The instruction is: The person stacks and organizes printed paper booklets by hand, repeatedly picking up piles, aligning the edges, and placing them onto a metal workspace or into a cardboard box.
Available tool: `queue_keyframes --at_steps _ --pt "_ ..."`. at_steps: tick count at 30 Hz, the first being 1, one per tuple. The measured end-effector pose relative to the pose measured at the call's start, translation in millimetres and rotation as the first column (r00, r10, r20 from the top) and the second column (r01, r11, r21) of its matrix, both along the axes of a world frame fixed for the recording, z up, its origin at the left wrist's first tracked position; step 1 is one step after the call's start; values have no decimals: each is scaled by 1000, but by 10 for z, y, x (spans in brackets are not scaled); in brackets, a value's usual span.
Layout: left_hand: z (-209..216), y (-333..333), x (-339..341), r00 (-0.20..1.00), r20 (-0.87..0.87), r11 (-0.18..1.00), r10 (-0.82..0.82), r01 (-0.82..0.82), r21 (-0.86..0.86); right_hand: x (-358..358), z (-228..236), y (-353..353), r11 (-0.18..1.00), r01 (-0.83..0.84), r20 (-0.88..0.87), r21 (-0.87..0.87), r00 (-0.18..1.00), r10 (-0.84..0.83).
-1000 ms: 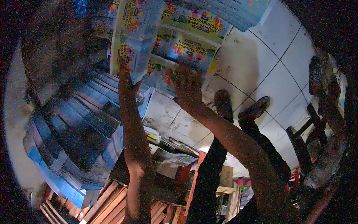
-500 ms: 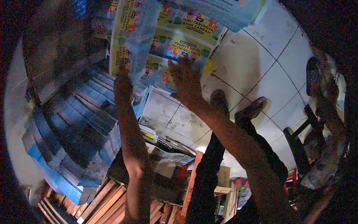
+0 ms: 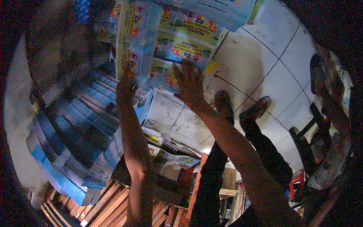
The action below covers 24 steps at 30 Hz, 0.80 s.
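Note:
Large printed sheets (image 3: 181,53) in yellow and light blue, patterned with repeated cover panels, lie in a pile ahead of me. At the pile's left side, one sheet's edge strip (image 3: 132,34) bends upward. My left hand (image 3: 126,85) is closed at the near end of this strip, pinching it; the fingertips are dim and partly hidden. To its right, my right hand (image 3: 190,85) is at the near edge of the sheets with its fingers apart, pointing away from me. Nothing shows in its grasp.
Tall stacks of bluish paper (image 3: 79,132) stand to my left, with wooden slats (image 3: 106,204) below them. White floor tiles (image 3: 261,64) spread to the right. Another person's leg (image 3: 334,106) and a dark stool (image 3: 306,132) are at the far right. A cardboard box (image 3: 228,178) stands near my legs.
The bent edge strip and my left hand have shifted slightly right. My right hand's fingers look more spread, still at the sheets' near edge.

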State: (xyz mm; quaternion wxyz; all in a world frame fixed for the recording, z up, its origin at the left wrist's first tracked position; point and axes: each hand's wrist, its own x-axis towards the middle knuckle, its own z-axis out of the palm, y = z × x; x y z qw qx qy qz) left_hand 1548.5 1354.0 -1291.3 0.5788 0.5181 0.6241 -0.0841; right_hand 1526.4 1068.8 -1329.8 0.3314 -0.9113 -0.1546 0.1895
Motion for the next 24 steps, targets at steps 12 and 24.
queue_keyframes --at_steps 12,24 --pt "45 12 -115 994 -59 985 94 -102 -137 -165 -166 231 983 31 128 -183 992 -8" --pt "-460 668 -734 923 209 938 323 -283 -199 -134 163 429 974 -39 -1 -224 999 40"
